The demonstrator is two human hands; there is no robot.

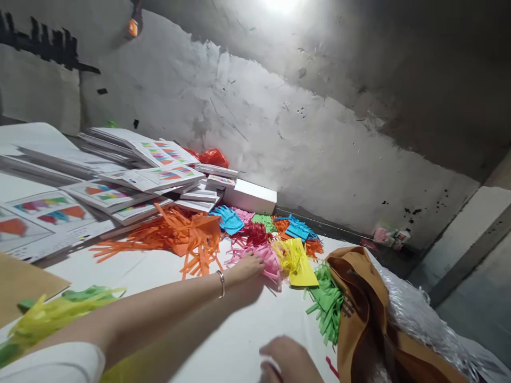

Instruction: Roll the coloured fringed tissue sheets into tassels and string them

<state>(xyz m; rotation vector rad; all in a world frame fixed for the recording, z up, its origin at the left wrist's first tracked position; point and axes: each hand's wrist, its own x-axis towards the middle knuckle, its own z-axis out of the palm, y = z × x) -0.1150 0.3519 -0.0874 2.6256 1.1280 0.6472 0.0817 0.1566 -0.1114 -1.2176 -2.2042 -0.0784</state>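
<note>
Your left hand (249, 264) reaches across the white tabletop (167, 271), fingers resting flat on the pink fringed paper bundle (266, 259), just left of the yellow fringed paper piece (297, 261). Your right hand (285, 361) lies lower right, loosely curled; its grip cannot be determined

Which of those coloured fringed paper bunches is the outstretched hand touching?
The pink fringed bunch: the left hand rests on its edge, while the yellow, green and orange bunches lie untouched.

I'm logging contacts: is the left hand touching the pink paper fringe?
Touching: the head view shows the left hand with fingers resting on the pink paper fringe.
</note>
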